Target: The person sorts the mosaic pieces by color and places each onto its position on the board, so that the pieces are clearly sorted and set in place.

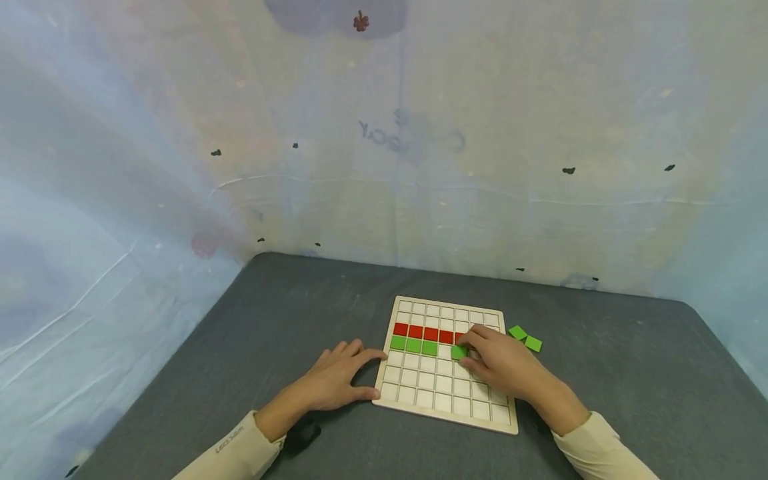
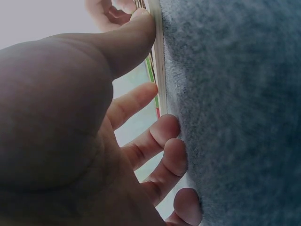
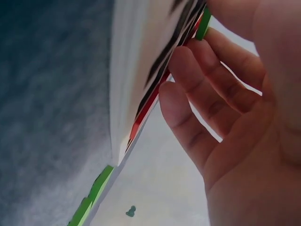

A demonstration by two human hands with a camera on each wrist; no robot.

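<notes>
A pale wooden grid board lies flat on the dark grey tabletop. My right hand pinches a green square tile between thumb and fingers over the row below the red tiles. In the right wrist view that tile shows edge-on at the fingertips. Several red tiles fill part of one row; the right hand hides that row's right end. Three green tiles sit at the left of the row beneath. My left hand touches the board's left edge with thumb and index finger, its other fingers on the cloth.
Two loose green tiles lie touching on the table, right of the board. A pale printed fabric sheet stands behind the table and along its left side. Beneath the left wrist a black object shows partly.
</notes>
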